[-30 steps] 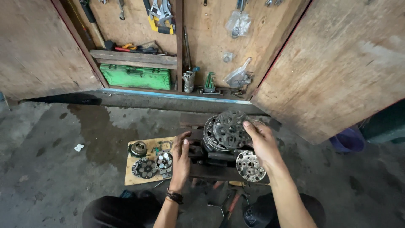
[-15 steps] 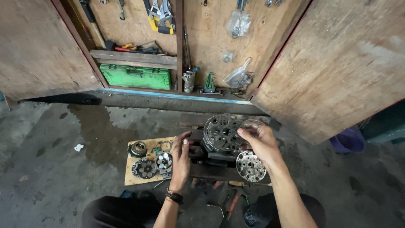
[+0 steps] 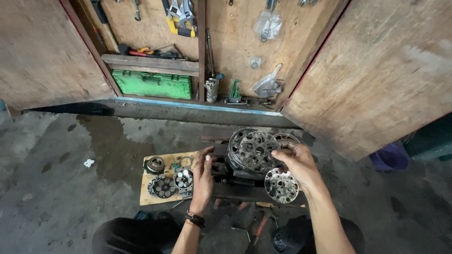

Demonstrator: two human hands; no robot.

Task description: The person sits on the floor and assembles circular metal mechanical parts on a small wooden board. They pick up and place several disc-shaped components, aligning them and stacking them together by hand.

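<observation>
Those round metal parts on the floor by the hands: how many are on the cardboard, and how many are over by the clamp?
On the cardboard sheet: 3 round metal parts
By the clamp: 3 perforated discs
Total: 6

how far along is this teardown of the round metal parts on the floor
Several round metal parts already lie apart on the cardboard sheet, so some stripping looks done. In hand: the right hand grips the large perforated disc while the left hand steadies the dark block. Another pierced disc waits in front.
</observation>
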